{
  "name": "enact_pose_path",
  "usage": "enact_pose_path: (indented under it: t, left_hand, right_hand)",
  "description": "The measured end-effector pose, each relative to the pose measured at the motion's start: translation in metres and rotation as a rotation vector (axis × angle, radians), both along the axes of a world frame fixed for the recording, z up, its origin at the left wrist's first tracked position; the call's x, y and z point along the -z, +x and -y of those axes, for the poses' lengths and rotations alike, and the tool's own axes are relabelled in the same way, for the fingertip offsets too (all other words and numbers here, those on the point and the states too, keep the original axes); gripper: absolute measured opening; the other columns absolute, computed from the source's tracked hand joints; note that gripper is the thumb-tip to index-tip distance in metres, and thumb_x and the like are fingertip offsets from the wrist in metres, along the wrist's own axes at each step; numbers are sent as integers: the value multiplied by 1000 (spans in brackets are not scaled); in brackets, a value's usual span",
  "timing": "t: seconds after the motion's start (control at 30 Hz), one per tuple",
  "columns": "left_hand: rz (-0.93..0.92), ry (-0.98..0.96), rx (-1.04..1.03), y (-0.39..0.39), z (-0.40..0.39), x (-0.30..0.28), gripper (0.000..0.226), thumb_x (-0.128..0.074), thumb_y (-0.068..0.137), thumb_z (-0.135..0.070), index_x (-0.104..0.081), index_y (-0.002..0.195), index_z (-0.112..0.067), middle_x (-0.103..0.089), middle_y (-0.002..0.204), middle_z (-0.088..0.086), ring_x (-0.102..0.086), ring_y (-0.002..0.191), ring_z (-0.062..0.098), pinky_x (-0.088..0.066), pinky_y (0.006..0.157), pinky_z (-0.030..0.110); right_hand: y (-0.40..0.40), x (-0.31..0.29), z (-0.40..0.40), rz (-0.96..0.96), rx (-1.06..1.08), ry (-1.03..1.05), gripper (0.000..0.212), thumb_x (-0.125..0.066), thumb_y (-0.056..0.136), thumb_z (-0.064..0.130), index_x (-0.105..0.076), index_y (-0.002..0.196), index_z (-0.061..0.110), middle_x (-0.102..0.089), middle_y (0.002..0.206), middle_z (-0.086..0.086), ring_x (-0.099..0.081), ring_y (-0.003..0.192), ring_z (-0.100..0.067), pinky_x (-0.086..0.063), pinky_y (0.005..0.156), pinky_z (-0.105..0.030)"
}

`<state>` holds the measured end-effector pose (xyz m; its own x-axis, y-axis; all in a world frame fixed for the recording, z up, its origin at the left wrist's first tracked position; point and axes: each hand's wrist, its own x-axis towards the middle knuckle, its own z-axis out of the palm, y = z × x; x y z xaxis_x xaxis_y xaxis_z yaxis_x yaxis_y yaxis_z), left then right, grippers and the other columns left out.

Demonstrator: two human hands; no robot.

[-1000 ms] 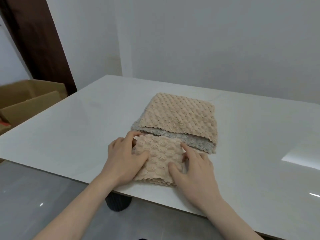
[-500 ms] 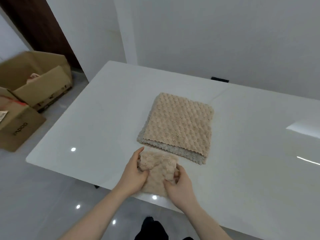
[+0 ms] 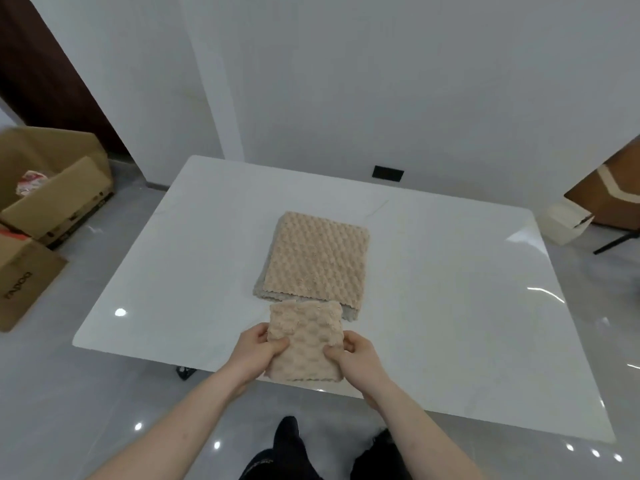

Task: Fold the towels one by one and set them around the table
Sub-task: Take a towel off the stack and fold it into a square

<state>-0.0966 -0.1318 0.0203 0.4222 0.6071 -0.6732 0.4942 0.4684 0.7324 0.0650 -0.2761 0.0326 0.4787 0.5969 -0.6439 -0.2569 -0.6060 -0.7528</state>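
A small folded beige towel (image 3: 304,341) with a bubbled texture is held just above the near edge of the white table (image 3: 166,271). My left hand (image 3: 254,351) grips its left side, thumb on top. My right hand (image 3: 356,355) grips its right side the same way. Farther in, at the table's middle, a larger stack of beige towels (image 3: 313,261) lies flat, with a greyish layer showing under its near and left edges.
Open cardboard boxes (image 3: 52,188) stand on the floor to the left. A small white box (image 3: 564,221) and a brown panel sit at the far right. A white wall runs behind the table. My dark shoes show below.
Both hands have gone from pressing the small towel flat on the table to gripping its sides and lifting it at the near edge. The view has pulled back and higher.
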Motion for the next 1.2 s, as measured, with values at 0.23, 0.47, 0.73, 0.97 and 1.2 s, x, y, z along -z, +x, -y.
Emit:
enact_pose_path:
  t: [0.23, 0.47, 0.73, 0.97, 1.2]
  left_hand:
    - [41, 195, 70, 59, 47, -30, 44, -68, 91, -8, -57, 129, -27, -68, 119, -2, -68, 102, 11, -58, 91, 34]
    - [73, 234, 70, 127, 139, -42, 61, -72, 89, -12, -45, 142, -28, -63, 130, -1, -68, 110, 15, -60, 87, 34]
    - [90, 248, -2, 201, 247, -66, 58, -64, 92, -6, -44, 140, -31, -67, 122, -2, -73, 96, 14, -62, 72, 34]
    - [48, 246, 30, 261, 256, -73, 63, -60, 88, -5, -42, 140, -37, -67, 122, -8, -73, 93, 11, -61, 70, 31]
    - [54, 248, 65, 347, 260, -60, 59, -59, 90, -9, -43, 140, -36, -64, 124, -7, -70, 97, 12, -61, 70, 29]
  right_hand:
    - [44, -15, 39, 36, 39, 46, 22, -69, 85, 13, -69, 107, 19, -80, 96, 0, -77, 87, -16, -62, 74, -32]
    - [129, -24, 140, 91, -46, 102, 20, -70, 85, 19, -69, 106, 21, -80, 95, 0, -77, 89, -22, -62, 86, -47]
    - [212, -40, 230, 34, -53, 100, 21, -70, 90, 10, -69, 111, 13, -81, 94, -4, -78, 87, -23, -63, 86, -46]
    - [278, -43, 242, 16, -81, 108, 21, -70, 91, 14, -69, 111, 16, -81, 94, 0, -78, 88, -19, -62, 89, -46]
    - [360, -37, 254, 17, -50, 86, 20, -68, 92, 15, -69, 112, 14, -81, 96, -2, -78, 87, -21, -64, 79, -45]
